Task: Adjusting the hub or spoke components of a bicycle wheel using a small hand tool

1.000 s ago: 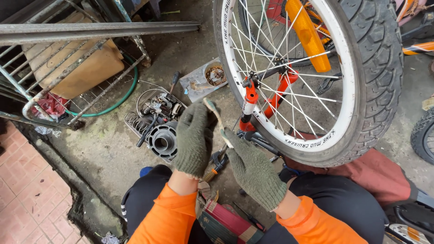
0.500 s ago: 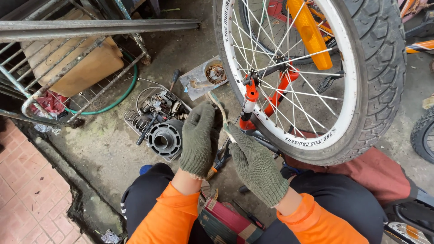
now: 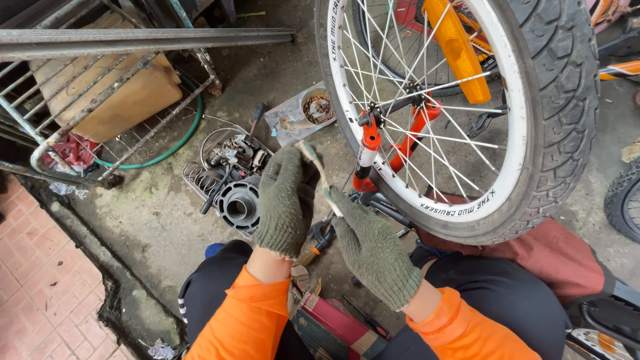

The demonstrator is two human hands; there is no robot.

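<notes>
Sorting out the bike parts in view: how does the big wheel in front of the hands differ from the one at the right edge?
The big wheel shows whole spokes, a white rim, hub and an orange reflector; the edge wheel is mostly cropped, showing only a slice of tyre and a few spokes. The big wheel sits between orange fork legs; the edge wheel's mounting is out of view. The big wheel looks much larger in the frame. Both have dark knobby tyres and thin metal spokes.
</notes>
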